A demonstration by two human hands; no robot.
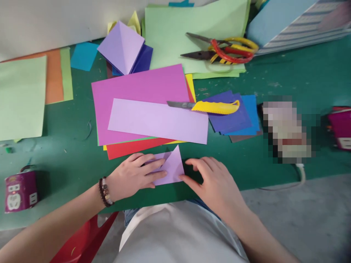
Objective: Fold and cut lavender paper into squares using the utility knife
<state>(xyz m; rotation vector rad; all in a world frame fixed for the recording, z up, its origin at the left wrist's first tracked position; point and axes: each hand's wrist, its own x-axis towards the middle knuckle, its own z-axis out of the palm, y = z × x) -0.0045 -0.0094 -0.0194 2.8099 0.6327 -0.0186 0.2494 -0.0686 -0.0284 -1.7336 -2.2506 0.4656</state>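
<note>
folded lilac paper piece (172,168) lying between both hands; left hand (132,176) open, flat upon it; right hand (214,182) open, fingertips touching its edge; green desk (65,153) beneath.

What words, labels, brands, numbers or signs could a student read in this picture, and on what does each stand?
No word, brand or number can be read with certainty.
Magenta power strip at the lower left: small marks by its sockets, too small to read.
Magenta power strip at the right edge: any marks are too small to read.
Striped grey-blue sheet at the top right: rows of printing, too blurred to read.
</note>
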